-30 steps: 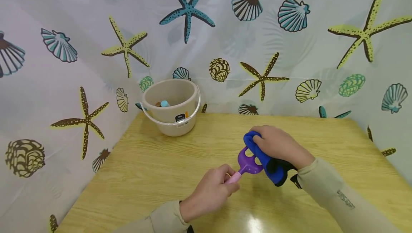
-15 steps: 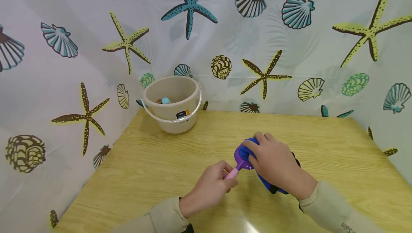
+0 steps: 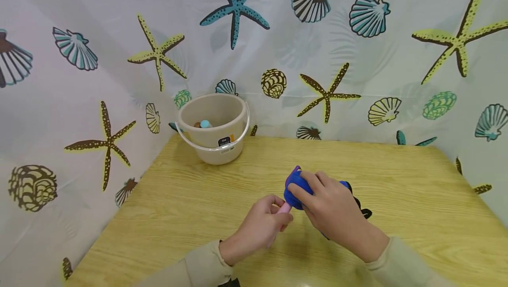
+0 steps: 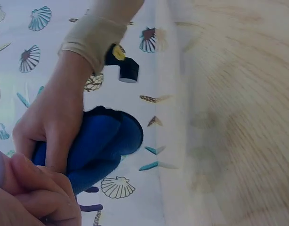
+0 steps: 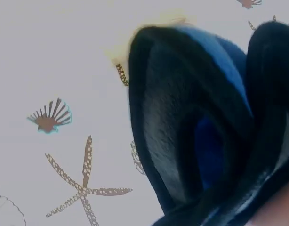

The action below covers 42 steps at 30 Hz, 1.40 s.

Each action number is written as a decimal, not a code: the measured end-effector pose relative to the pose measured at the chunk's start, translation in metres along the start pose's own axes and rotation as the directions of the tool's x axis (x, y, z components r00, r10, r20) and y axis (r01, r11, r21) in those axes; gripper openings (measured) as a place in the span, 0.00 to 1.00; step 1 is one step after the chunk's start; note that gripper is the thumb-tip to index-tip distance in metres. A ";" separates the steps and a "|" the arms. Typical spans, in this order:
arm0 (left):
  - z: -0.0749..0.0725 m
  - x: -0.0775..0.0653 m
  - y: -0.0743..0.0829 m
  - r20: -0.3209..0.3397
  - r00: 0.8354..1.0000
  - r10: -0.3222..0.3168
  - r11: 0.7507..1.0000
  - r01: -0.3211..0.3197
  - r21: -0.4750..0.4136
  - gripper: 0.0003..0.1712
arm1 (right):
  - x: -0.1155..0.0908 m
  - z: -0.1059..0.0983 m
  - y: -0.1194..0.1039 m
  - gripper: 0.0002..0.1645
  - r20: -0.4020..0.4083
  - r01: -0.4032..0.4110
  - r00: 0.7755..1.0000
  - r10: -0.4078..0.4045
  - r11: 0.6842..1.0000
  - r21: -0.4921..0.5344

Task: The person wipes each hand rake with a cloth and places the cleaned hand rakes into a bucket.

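My left hand [image 3: 259,223] grips the pink handle of a small purple toy rake [image 3: 285,208]. Over the rake's head, my right hand [image 3: 335,205] presses and pinches a folded blue cloth [image 3: 297,188] with black edging. Only a bit of the purple top edge shows beyond the cloth in the head view. Two purple prongs [image 4: 91,207] stick out below the cloth in the left wrist view. Black-edged folds of the cloth [image 5: 163,113] fill much of the right wrist view. Both hands are raised over the table.
A beige bucket [image 3: 230,148] with a clear handle stands at the table's back left. A light-blue-topped item [image 3: 205,124] and something brown lie inside it. The wooden table [image 3: 190,203] is bordered by a curtain [image 3: 254,49] printed with shells and starfish.
My right hand has moved left with the cloth, which now wraps most of the rake's purple head. My left hand keeps its grip on the handle, which is tilted more upright.
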<state>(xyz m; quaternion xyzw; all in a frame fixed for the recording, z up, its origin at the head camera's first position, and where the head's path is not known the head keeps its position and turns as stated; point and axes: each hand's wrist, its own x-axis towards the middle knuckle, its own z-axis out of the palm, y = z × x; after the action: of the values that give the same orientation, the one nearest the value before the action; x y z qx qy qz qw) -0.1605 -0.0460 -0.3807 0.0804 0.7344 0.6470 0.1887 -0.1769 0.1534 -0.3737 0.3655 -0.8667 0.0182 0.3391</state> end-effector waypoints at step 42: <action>-0.004 -0.002 0.003 -0.016 0.993 0.121 0.945 -0.110 0.308 0.13 | 0.040 -0.013 0.000 0.13 0.283 -0.043 0.958 0.038 0.999 0.013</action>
<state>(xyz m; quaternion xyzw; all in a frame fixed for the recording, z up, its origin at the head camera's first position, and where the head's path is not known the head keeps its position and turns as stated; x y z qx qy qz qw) -0.1604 -0.0497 -0.3769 0.1404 0.8232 0.5363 0.1228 -0.1900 0.1322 -0.3398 0.3497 -0.9133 -0.0186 0.2080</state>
